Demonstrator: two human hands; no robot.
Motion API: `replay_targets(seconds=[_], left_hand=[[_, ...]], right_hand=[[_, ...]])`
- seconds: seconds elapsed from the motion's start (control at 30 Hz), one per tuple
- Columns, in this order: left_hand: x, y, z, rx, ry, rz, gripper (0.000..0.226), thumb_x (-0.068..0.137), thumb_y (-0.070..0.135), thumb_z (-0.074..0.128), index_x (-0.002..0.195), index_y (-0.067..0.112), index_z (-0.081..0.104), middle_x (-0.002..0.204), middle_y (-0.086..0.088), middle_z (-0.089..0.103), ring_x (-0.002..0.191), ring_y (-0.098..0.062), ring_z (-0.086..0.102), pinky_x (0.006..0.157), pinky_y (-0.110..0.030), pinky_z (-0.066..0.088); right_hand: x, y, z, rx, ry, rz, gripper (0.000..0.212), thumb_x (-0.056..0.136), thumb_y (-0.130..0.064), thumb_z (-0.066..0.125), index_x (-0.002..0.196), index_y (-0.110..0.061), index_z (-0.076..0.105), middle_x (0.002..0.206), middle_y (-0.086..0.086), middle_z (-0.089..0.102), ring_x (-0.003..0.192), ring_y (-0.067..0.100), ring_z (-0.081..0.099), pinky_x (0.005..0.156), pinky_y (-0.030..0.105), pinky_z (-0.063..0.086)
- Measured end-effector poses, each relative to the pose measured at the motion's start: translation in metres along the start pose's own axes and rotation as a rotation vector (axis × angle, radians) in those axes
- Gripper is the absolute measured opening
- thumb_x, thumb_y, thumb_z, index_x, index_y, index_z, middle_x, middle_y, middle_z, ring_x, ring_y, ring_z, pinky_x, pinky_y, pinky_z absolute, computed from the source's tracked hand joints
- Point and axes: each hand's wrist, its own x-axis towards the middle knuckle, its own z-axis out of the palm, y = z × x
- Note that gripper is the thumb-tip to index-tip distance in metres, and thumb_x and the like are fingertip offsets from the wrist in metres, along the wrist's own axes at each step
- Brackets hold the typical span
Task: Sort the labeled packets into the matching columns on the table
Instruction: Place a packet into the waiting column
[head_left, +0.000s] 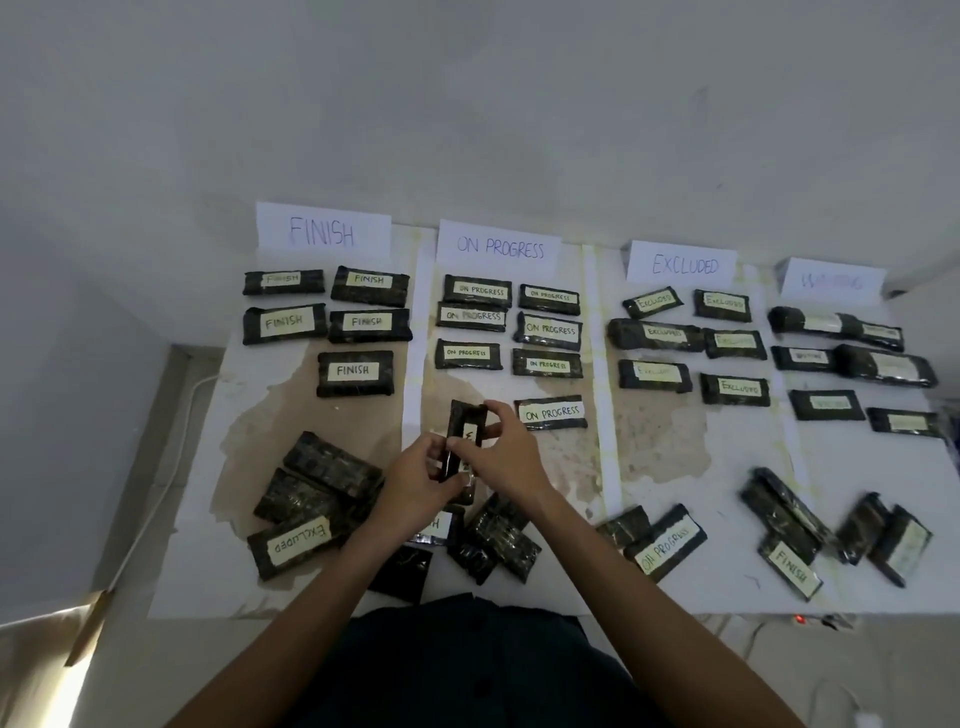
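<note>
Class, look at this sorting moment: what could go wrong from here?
1. The dark wrapped packet held in both the left hand and right hand has its pale label mostly covered by fingers, so it might be misread.
2. The fourth white header card is blurred, inviting misplacement there.

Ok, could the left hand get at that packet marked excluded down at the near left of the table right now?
Probably not at once. The left hand is gripping a packet together with the right hand. The excluded packet lies face up, nothing on its label, so once freed the way looks open.
</note>
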Motion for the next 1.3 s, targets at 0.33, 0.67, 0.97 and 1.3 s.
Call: replay_targets(seconds=[0.33,0.67,0.97,1.3], left_hand=[[0.014,0.033,0.043,0.396,-0.228,0.183,0.043,0.085,0.026,0.062,0.126,0.023,0.049,0.122,0.005,0.053,0.106,-0.017,0.055,0.086,-0.029,0.047],[0.044,0.105,0.17,0.666,-0.292,0.473,0.048,0.089,0.028,0.054,0.135,0.019,0.041,0.13,-0.003,0.048,0.119,-0.023,0.045,0.094,-0.036,0.041],[0.089,0.149,0.304,0.721,-0.345,0.517,0.045,0.087,0.024,0.055,0.131,0.018,0.046,0.124,-0.006,0.051,0.115,-0.026,0.045,0.095,-0.04,0.041],[0.133,0.15,0.42,0.77,-0.463,0.463,0.044,0.087,0.014,0.051,0.13,0.013,0.046,0.136,-0.007,0.043,0.122,-0.027,0.04,0.098,-0.04,0.04]], right_hand=[[-0.006,0.038,-0.072,-0.041,0.03,-0.023,0.08,0.075,-0.016,0.076,0.143,-0.015,0.034,0.122,0.004,0.058,0.101,0.016,0.059,0.079,0.025,0.047],[-0.013,0.123,-0.231,-0.475,0.151,-0.206,0.066,0.064,-0.002,0.071,0.126,-0.013,0.053,0.116,0.007,0.055,0.105,0.026,0.057,0.084,0.03,0.048],[0.005,0.213,-0.378,-0.739,0.243,-0.202,0.061,0.067,-0.001,0.067,0.125,-0.014,0.056,0.12,0.007,0.058,0.105,0.033,0.055,0.085,0.041,0.041],[0.067,0.309,-0.469,-0.844,0.159,-0.219,0.061,0.061,0.015,0.056,0.117,-0.009,0.062,0.118,0.014,0.062,0.109,0.037,0.057,0.091,0.049,0.043]])
